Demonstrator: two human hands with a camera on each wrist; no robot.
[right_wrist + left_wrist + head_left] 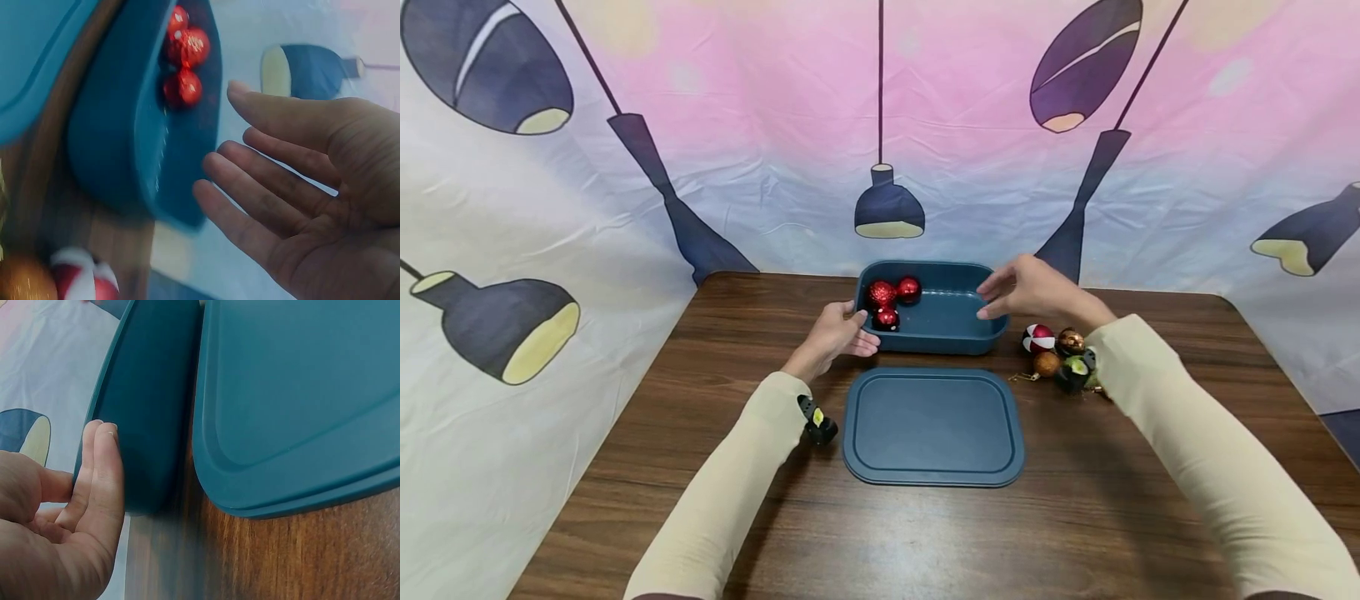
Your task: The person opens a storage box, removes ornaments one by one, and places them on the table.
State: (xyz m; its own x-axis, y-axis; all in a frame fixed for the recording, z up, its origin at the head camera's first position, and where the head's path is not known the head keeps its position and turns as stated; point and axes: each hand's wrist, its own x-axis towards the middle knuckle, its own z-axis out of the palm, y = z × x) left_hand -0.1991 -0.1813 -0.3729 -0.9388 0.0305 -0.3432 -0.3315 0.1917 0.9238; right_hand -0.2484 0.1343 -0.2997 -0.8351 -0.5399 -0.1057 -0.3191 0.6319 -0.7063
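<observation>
A deep blue-teal storage container (936,343) stands near the far edge of the table. Three shiny red Christmas baubles (881,294) lie at its left end. My left hand (838,333) holds that end, with the thumb at the rim and the fingers along the outer wall; the left wrist view shows these fingers (103,472) nearly straight. Over the container's right end is my right hand (1030,290), its fingers apart and nothing between them. In the right wrist view the fingertips (215,164) overlap the container's edge.
The matching flat lid (934,427) lies on the wooden table (910,542) in front of the container. Several more baubles, including a red and white one (1038,337) and an orange one (1047,364), sit to the right, below the right forearm. A printed cloth (805,125) hangs behind.
</observation>
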